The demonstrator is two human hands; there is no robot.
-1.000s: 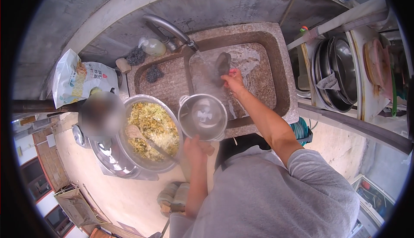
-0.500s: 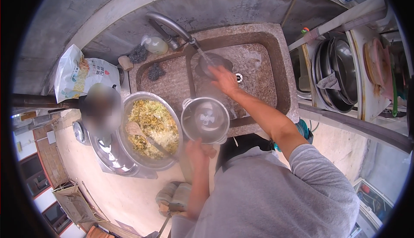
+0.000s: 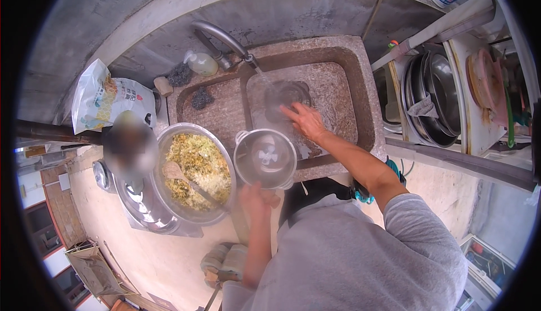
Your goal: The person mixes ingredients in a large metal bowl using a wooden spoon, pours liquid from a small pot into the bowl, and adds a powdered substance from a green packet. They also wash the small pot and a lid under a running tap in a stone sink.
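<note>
My right hand (image 3: 307,122) reaches into the stone sink (image 3: 366,100) with fingers stretched out and apart. Its fingertips meet a dark, round, flat thing (image 3: 277,98) lying under the running tap (image 3: 248,57); its kind is unclear. My left hand (image 3: 257,201) is at the near rim of a pale, shiny pot (image 3: 265,167) with two small handles. Motion smears these fingers, so their grip is unclear. Left of the pot stands a large metal basin (image 3: 198,219) of chopped yellow-green food. A wooden spatula (image 3: 173,171) lies in that food.
A soap bottle (image 3: 202,63) and dark scourers (image 3: 180,73) stand behind the sink's left side. On the left are a white bag (image 3: 93,105) and a shiny metal lid (image 3: 147,207). A rack at right holds metal bowls (image 3: 442,88). Below are rolled bundles (image 3: 232,261).
My right hand has moved right and nearer to me within the sink. The dark round thing has shifted the same way, and the drain is now hidden. My left hand stays by the pot.
</note>
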